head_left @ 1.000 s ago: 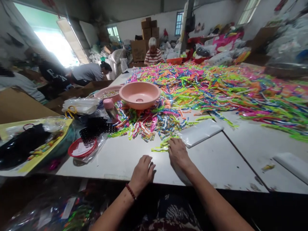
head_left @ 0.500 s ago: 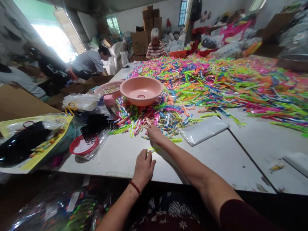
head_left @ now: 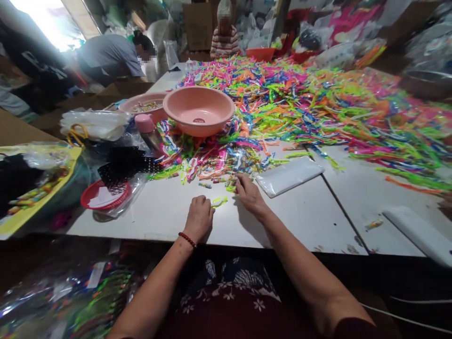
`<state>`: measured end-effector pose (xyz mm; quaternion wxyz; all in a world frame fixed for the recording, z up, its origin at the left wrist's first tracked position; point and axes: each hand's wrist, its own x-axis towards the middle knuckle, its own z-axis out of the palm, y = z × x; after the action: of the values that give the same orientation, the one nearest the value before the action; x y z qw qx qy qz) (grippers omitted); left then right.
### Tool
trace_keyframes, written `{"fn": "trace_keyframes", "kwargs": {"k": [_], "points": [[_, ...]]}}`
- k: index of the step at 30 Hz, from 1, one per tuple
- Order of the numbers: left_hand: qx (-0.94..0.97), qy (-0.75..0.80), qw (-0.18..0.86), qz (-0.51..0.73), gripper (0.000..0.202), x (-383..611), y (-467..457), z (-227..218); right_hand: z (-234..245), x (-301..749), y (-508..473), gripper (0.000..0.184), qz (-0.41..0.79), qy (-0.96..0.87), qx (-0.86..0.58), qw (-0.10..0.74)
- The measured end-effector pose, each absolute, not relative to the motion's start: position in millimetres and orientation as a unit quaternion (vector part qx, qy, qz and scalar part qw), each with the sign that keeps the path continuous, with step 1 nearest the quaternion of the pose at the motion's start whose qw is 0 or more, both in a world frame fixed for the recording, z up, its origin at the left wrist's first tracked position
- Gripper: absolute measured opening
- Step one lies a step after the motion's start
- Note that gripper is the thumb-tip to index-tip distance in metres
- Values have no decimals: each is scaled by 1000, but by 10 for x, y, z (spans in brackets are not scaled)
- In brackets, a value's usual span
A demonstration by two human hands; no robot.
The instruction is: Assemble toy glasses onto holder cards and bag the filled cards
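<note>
My left hand (head_left: 198, 217) rests on the white table (head_left: 176, 221) near its front edge, fingers curled around the end of a yellow-green plastic strip (head_left: 219, 201). My right hand (head_left: 249, 193) lies just right of it, fingers bent down onto small colourful pieces at the near edge of a big heap of bright plastic strips (head_left: 300, 108). A flat stack of clear bags (head_left: 287, 175) lies right of my right hand. A pink basin (head_left: 198, 109) stands on the heap behind my hands.
A second pink bowl (head_left: 141, 104), a pink-capped bottle (head_left: 148, 129), a red basket (head_left: 104, 194), black mesh (head_left: 127, 165) and bagged goods crowd the left. Another white stack (head_left: 418, 233) lies front right. Several people work at the far end and left.
My right hand reached into the heap's edge, then drew back toward me. My left hand shifted forward and closed on the yellow-green strip. The camera tilted down.
</note>
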<state>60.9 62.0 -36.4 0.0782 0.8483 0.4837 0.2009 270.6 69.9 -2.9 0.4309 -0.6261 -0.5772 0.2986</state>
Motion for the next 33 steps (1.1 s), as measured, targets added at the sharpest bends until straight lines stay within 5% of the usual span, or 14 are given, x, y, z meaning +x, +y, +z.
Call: {"fn": "trace_keyframes", "kwargs": {"k": [5,10,13,17,22,33], "points": [[805,532,172,197,12,651,648,-310,-275,2655,99,33,478,-459,-597,453],[508,560,516,402,30,667,540,-249,-302,2491,-212,42,617,-380,-508,466],[321,509,619,505,51,753,423,-213,-244,2343,-291,42,637,-387,-491,451],[169,453,668,566,50,880,261,-133,-269,2143,-300,42,623,-407,-491,453],[204,435,690,541,46,905,93,-26,-293,2119,-259,30,591,-422,-507,464],[202,464,703,499,43,807,65,-62,-110,2347,-359,35,582,-468,-512,424]]}}
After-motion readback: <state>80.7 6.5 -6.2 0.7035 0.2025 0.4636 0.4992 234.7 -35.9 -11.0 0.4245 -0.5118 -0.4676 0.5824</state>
